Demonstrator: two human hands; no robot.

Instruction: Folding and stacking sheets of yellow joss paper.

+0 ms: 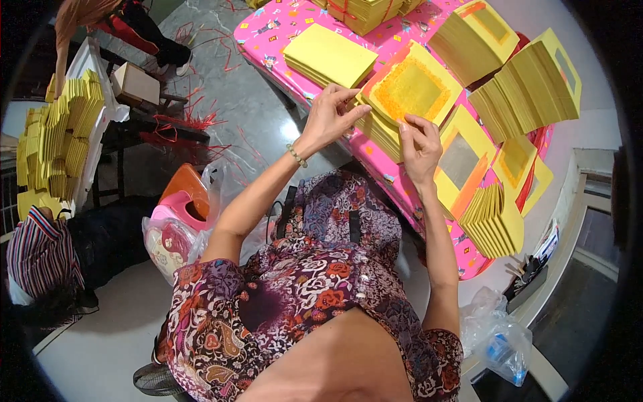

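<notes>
A stack of yellow paper sheets (pixel 388 137) rests at the near edge of the pink table. Its top sheet (pixel 418 94) has a gold square with a smeared orange border, and its near-left edge is slightly raised. My left hand (pixel 331 117) is closed on the left corner of this sheet, thumb toward the near side. At the near edge, my right hand (pixel 420 144) pinches the same sheet with curled fingers. Just beyond my left hand lies a plain yellow stack (pixel 329 55). Right of my right hand is a sheet with a silver square and orange strip (pixel 459 161).
Fanned yellow stacks (pixel 526 90) and a folded bundle (pixel 492 218) cover the right side of the pink patterned table (pixel 268 30). At left, two people are near a bench piled with yellow bundles (pixel 60 134). Red strings (pixel 191 120) lie beyond a pink-and-orange plastic container (pixel 181 204).
</notes>
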